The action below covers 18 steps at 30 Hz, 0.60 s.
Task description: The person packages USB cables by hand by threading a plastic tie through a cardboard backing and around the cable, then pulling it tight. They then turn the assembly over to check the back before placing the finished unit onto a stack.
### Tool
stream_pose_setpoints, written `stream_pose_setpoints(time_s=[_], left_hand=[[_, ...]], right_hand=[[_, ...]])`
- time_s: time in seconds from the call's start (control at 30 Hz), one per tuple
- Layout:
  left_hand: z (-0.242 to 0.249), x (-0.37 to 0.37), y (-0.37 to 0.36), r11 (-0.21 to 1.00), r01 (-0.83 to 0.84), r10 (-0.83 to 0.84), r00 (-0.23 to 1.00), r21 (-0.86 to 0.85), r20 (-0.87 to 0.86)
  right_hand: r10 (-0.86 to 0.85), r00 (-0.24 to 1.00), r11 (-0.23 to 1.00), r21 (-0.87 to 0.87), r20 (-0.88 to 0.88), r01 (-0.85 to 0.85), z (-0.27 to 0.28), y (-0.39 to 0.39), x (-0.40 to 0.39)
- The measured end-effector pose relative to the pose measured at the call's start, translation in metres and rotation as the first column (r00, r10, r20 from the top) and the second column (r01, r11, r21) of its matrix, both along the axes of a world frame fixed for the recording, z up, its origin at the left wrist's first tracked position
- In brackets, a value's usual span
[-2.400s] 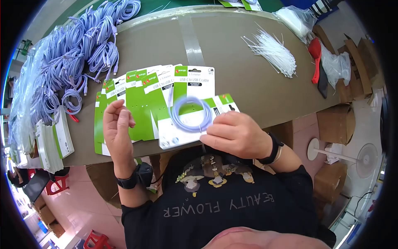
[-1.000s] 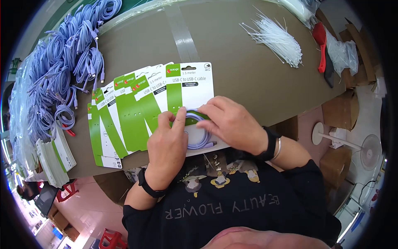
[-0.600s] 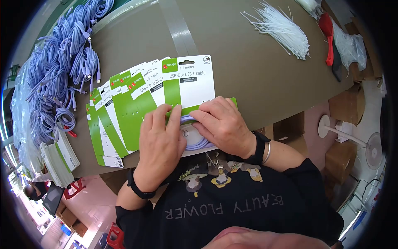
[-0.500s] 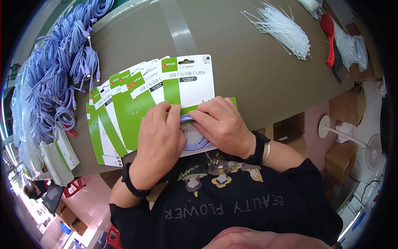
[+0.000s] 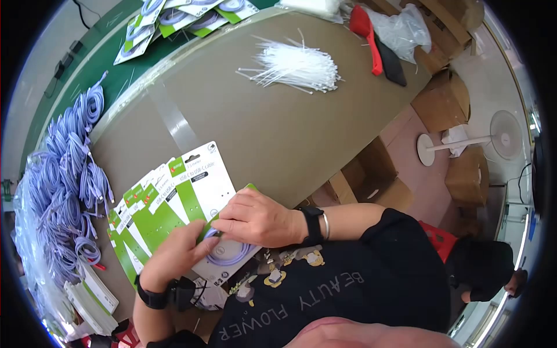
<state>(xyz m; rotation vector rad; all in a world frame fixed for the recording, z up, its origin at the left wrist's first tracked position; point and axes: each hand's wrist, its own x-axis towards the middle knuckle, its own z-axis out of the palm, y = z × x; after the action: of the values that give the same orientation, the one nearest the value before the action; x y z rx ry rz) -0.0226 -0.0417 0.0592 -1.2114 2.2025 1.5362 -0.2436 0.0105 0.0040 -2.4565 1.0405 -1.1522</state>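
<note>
A coiled lilac USB-C cable (image 5: 248, 251) lies against the lower part of a green-and-white packaging card (image 5: 212, 271) near my body. My left hand (image 5: 177, 250) pinches at the coil's upper left, thumb extended toward it. From the other side, my right hand (image 5: 255, 220) has its fingers bent and pressed together over the cable and card edge. The fingertips of both hands nearly meet, and the exact grip is partly hidden. Under and beyond them, several printed cards (image 5: 162, 217) are fanned out on the brown table, the front one reading "USB-C to USB-C cable".
Bundled lilac cables (image 5: 69, 168) fill the left edge, above a card stack (image 5: 90, 298). White zip ties (image 5: 299, 65) lie at the back, near a red-and-black tool (image 5: 371, 43). Carded cables (image 5: 191, 16) sit top left. Boxes (image 5: 371, 174), a fan (image 5: 505, 136) and a person (image 5: 481, 264) are right.
The head view has turned and shifted, so the table appears rotated and the carded cables now show at the back. Both hands stay at the cable and card; the left hand's fingers have drawn lower.
</note>
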Motion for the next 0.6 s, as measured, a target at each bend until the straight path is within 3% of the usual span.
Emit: stream_pose_setpoints(time_s=[0.03,0.1,0.13,0.23,0.27,0.37,0.5,0.6], left_hand=[[-0.002,0.002,0.005,0.997,-0.041,0.039,0.999,-0.058,-0.032],[-0.006,0.006,0.016,0.980,-0.129,0.113,0.988,-0.154,-0.104],[-0.006,0.008,0.021,0.980,-0.122,0.105,0.988,-0.159,-0.112],[-0.005,0.017,0.035,0.880,-0.410,0.359,0.904,-0.240,-0.231],[-0.007,0.020,0.038,0.879,-0.409,0.353,0.904,-0.245,-0.240],[-0.017,0.028,0.043,0.797,-0.603,0.543,0.729,-0.017,-0.416],[-0.019,0.029,0.045,0.782,-0.623,0.551,0.681,0.015,-0.482],[-0.015,0.025,0.047,0.739,-0.671,0.601,0.614,0.063,-0.511]], right_hand=[[0.058,0.998,0.998,0.034,-0.012,-0.057,0.006,-0.003,-0.006],[-0.011,0.993,0.999,-0.051,-0.121,0.005,0.026,-0.019,-0.032],[-0.090,0.975,0.994,-0.084,-0.203,0.075,0.040,-0.031,-0.051],[-0.344,0.856,0.939,-0.165,-0.384,0.303,0.058,-0.076,-0.116],[-0.406,0.807,0.914,-0.167,-0.428,0.371,0.054,-0.094,-0.141],[-0.537,0.688,0.836,-0.201,-0.488,0.510,0.028,-0.128,-0.196],[-0.522,0.632,0.814,-0.115,-0.572,0.569,0.025,-0.134,-0.197],[-0.565,0.654,0.793,-0.112,-0.504,0.599,0.029,-0.131,-0.193]])
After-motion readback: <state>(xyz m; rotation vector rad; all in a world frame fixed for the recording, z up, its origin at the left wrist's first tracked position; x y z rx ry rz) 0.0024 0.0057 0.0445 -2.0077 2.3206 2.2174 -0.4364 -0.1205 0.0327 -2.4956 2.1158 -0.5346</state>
